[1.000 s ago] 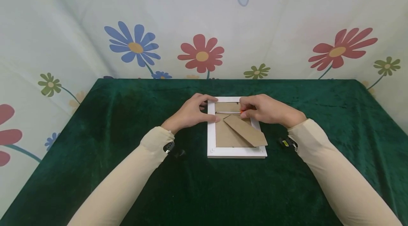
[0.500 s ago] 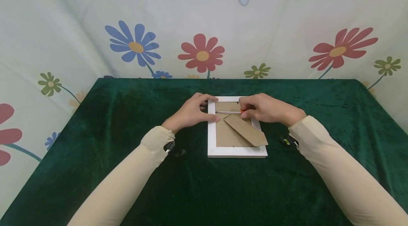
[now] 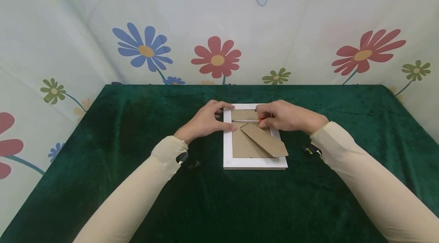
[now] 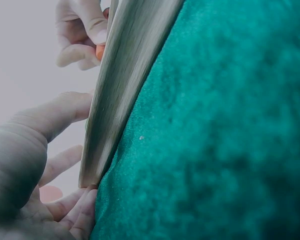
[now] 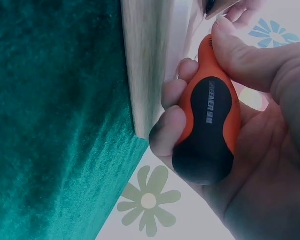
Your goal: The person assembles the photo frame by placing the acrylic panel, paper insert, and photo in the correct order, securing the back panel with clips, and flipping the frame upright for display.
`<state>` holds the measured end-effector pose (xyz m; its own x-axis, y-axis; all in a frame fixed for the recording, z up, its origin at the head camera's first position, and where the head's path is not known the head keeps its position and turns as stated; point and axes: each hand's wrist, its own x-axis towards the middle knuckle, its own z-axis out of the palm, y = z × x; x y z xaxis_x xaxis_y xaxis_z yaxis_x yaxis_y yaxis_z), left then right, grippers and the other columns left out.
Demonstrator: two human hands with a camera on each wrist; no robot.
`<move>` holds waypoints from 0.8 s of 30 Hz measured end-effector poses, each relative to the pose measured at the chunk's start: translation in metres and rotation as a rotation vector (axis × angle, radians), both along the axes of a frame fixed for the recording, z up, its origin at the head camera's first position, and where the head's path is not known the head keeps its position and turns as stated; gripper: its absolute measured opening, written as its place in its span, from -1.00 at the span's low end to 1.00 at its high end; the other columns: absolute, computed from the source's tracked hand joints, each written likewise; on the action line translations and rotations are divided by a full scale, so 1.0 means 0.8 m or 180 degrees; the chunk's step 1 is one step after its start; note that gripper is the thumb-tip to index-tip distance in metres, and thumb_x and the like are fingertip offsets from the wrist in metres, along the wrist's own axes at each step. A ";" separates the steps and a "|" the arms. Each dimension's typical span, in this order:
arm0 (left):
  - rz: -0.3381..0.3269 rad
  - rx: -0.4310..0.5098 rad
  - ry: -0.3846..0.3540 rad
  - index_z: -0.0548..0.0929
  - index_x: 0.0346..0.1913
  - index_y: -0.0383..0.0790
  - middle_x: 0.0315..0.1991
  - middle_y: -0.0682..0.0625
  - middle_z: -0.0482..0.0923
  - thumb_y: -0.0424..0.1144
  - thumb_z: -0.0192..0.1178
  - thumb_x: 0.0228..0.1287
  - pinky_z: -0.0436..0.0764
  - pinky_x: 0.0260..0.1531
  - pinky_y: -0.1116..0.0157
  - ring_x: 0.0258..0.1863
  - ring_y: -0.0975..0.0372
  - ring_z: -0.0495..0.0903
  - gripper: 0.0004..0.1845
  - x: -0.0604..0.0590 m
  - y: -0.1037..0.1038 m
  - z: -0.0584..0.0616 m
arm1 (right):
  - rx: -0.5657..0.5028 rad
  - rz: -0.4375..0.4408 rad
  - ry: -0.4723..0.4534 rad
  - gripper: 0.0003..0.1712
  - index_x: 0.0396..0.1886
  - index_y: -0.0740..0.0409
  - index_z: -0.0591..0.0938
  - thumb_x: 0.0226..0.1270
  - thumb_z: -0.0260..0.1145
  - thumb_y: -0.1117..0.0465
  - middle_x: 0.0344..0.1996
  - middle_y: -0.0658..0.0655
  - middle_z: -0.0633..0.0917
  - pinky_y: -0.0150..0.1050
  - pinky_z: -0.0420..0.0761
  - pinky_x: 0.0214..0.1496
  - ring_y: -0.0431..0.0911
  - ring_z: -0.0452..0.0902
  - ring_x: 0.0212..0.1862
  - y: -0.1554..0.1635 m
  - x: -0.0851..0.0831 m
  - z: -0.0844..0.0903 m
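A white picture frame lies face down, its brown backing board up and its stand leg slanting out over the lower right edge. My left hand holds the frame's upper left side, thumb and index finger over the white border. In the left wrist view, other fingertips sit low against the wooden edge. With my right hand I grip a screwdriver by its orange and black handle. Its metal shaft lies flat across the board, tip at the left inner border near my left thumb.
Dark green velvet cloth covers the table under the frame. Behind it hangs a white curtain printed with flowers. Dark wrist devices show at both sleeve cuffs.
My right wrist and forearm shift slightly while the grip on the screwdriver stays. The left hand, frame and screwdriver tip hold almost the same place.
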<state>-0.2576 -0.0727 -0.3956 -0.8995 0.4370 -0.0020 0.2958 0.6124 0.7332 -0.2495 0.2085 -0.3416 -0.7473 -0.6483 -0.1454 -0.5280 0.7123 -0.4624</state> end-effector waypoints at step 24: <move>-0.0015 0.0024 -0.0011 0.55 0.47 0.05 0.34 -0.07 0.39 0.09 0.54 0.23 0.64 0.18 -0.03 0.29 0.02 0.46 -0.24 0.001 0.000 0.000 | 0.0076 -0.0026 -0.0101 -0.86 -0.24 0.05 0.58 0.54 0.37 0.30 -0.36 0.03 0.55 -0.13 0.49 -0.22 -0.05 0.49 -0.26 -0.005 0.003 0.007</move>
<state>-0.2569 -0.0729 -0.3956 -0.8973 0.4413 -0.0017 0.2963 0.6054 0.7387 -0.2471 0.2048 -0.3364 -0.7474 -0.6382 -0.1846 -0.5075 0.7277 -0.4615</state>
